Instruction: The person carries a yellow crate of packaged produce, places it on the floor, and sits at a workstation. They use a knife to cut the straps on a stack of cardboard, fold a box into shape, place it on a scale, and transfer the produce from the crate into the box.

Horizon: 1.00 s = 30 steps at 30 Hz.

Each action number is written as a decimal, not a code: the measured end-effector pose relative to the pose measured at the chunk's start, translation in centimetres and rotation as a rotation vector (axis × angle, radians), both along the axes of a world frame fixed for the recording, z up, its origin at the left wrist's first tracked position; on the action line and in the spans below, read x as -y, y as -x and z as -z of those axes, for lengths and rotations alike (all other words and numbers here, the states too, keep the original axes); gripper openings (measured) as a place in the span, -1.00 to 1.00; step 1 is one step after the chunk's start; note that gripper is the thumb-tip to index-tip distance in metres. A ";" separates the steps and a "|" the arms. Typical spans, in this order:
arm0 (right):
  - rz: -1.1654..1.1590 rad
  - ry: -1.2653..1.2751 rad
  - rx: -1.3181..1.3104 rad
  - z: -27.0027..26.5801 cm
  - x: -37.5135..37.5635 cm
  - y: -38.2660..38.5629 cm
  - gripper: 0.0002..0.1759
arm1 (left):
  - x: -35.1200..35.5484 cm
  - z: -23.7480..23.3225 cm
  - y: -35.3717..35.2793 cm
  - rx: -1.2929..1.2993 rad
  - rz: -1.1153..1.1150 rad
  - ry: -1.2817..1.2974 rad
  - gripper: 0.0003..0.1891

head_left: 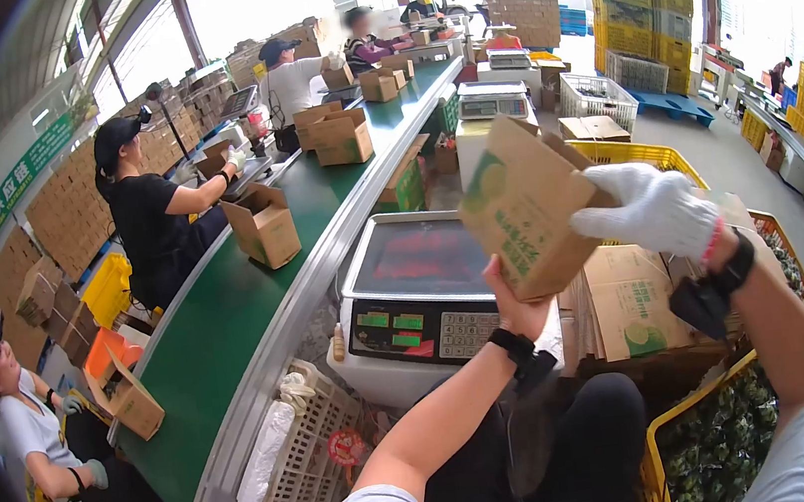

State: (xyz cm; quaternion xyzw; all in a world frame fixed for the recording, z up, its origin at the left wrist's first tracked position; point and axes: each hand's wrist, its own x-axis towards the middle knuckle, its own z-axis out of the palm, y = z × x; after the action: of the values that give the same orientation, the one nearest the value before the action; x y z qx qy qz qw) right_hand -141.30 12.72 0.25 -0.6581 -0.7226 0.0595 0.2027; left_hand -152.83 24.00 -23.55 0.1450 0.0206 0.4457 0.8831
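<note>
One cardboard box point(525, 216) is noted near the scale point(419, 294), clamped between the bare left hand point(521, 305) below and gloved right hand point(650, 210) alongside

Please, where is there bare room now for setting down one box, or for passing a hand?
The green belt looks bare between the near open box and the tilted box at its outer edge. A smaller bare patch lies beyond the open box, before the next boxes. Right of the scale is crowded: flattened cartons, filled yellow crate.
</note>
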 end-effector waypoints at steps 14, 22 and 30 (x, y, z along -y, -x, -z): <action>-0.250 -0.039 0.072 7.4 -20.0 3.5 -0.34 | -8.5 4.7 2.7 -0.203 -0.499 0.407 -0.59; -0.444 -0.023 0.391 9.4 -18.2 4.2 -0.52 | -0.4 -0.4 2.1 -0.173 0.390 -0.062 -0.37; -0.397 -0.182 0.323 9.1 -16.3 4.2 -0.36 | 0.0 -1.0 1.8 -0.625 0.094 -0.195 -0.61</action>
State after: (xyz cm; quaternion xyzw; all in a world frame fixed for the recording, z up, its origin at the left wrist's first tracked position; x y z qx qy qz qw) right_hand -145.47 29.04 -8.88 -0.4837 -0.8628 -0.0729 0.1277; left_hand -154.60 23.97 -22.58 0.3593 0.2412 0.3385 0.8356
